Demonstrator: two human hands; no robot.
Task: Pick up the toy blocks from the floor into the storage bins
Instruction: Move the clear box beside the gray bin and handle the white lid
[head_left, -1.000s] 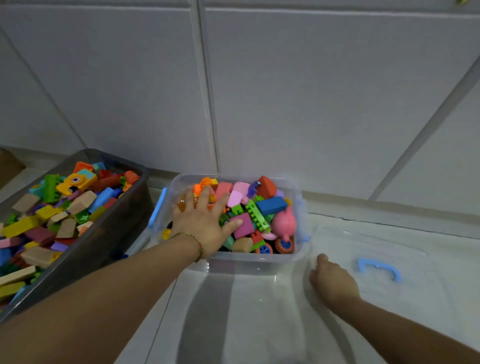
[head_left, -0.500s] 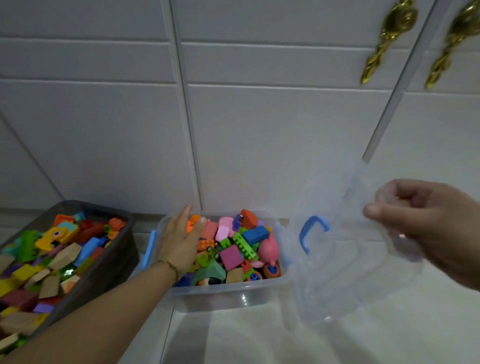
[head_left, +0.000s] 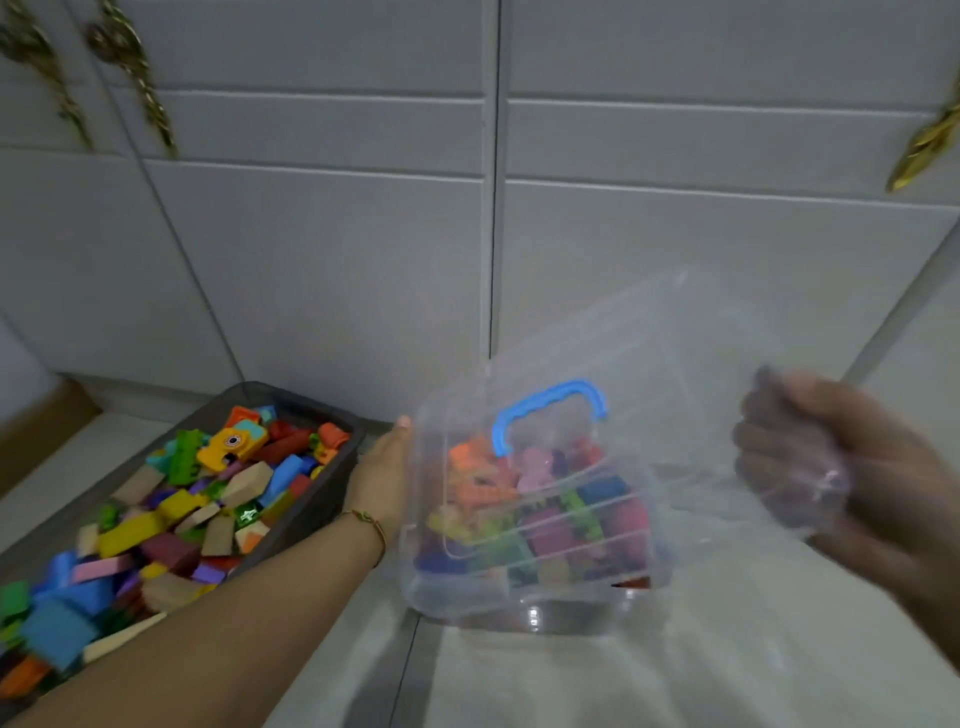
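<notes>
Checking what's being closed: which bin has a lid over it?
The clear bin, right of the dark grey bin: the right hand holds a blue-handled lid over it; the grey one is uncovered.

a home: panelled wardrobe doors with ornate gold handles, toy bins on tiled floor.

Colourful toy blocks fill a dark bin and a clear bin (lid tilted above).

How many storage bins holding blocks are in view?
2: a dark bin at left beside the left hand; a clear bin at centre, behind the lid the right hand holds.
</notes>
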